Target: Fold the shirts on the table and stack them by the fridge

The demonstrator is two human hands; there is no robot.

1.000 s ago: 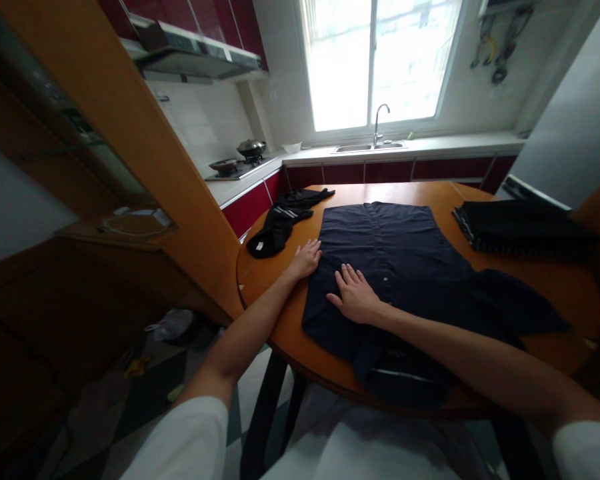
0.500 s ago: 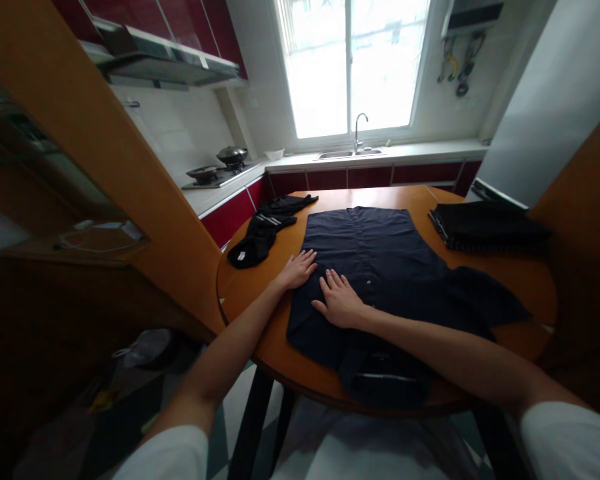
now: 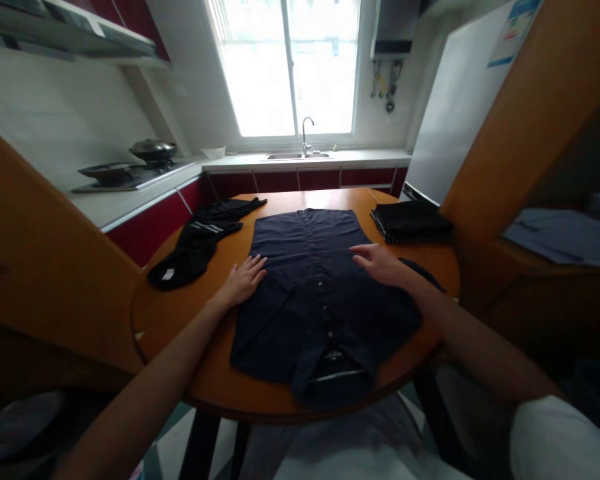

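Observation:
A dark navy button-up shirt [image 3: 300, 287] lies spread on the round wooden table [image 3: 205, 373], its collar towards me and its hem at the far side. My left hand [image 3: 244, 279] rests flat on the shirt's left edge, fingers stretched out. Over the right side of the shirt is my right hand [image 3: 377, 263], fingers pointing left and loosely bent, with nothing visible in them. The right sleeve partly shows beyond my right forearm. Several small buttons run down the shirt's middle.
Black clothing [image 3: 195, 247] with white stripes lies crumpled at the table's left. A folded black stack [image 3: 411, 221] sits at the far right. Wooden frames [image 3: 500, 127] flank the table. Behind are a sink [image 3: 285, 157] and a stove with pans [image 3: 153, 150].
My right hand has moved from the shirt's left part to its right side. My left hand stays at the left edge. The camera view has turned right.

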